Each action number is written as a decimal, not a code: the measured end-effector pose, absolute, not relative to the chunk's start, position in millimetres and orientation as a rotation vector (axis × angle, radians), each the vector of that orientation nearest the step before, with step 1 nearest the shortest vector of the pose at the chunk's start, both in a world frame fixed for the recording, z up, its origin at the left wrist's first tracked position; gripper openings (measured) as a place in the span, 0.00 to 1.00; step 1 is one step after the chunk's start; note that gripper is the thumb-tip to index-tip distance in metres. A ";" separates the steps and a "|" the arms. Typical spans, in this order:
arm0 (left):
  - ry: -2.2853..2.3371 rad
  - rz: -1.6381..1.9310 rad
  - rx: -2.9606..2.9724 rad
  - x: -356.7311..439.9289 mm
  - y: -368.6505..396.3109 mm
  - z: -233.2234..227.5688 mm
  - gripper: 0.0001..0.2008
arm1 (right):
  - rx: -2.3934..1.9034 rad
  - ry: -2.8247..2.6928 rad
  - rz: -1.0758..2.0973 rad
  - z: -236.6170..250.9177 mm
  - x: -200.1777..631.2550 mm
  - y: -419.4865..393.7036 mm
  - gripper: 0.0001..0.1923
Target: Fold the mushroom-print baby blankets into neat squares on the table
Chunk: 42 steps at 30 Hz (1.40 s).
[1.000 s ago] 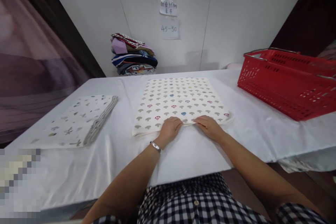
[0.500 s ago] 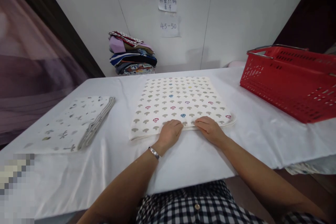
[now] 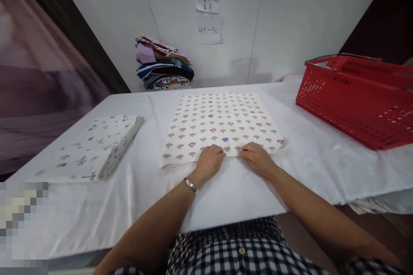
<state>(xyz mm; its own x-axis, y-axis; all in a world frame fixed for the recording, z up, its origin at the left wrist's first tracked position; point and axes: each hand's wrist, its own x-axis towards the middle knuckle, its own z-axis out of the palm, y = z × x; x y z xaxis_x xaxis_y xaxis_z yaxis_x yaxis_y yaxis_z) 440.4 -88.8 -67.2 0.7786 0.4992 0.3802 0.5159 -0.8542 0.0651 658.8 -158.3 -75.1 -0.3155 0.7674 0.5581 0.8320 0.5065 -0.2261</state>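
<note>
Fingers (image 3: pixel 220 150) of the left hand (image 3: pixel 208 162) and right hand (image 3: pixel 258 160), nearly closed, pinch the cloth (image 3: pixel 222 109) edge; white surface (image 3: pixel 146 159) beneath it, basket (image 3: pixel 351 99) rightward, fabric (image 3: pixel 87 148) leftward, wall (image 3: pixel 290 21) behind.

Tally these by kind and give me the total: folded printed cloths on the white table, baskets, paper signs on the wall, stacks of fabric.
Folded printed cloths: 2, the mushroom-print cloth and the grey-edged cloth
Baskets: 1, the red basket
Paper signs: 2, the upper sign and the lower sign
Fabric stacks: 1, the mixed-colour stack
Total: 6
Not counted: the pixelated patch, unidentifiable.
</note>
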 end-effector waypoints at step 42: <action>-0.990 -0.560 -2.920 439.1 -88.9 -66.5 0.14 | -1.434 -2.117 -0.272 -73.5 660.0 -162.2 0.18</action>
<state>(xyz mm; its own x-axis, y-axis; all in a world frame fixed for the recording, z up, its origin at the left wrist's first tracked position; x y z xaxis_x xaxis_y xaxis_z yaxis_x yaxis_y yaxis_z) 439.1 -88.9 -66.5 0.7364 0.5874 0.3356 0.5901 -0.8003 0.1059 660.0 -162.2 -73.5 -0.2690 0.7885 0.5531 0.9026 0.4067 -0.1408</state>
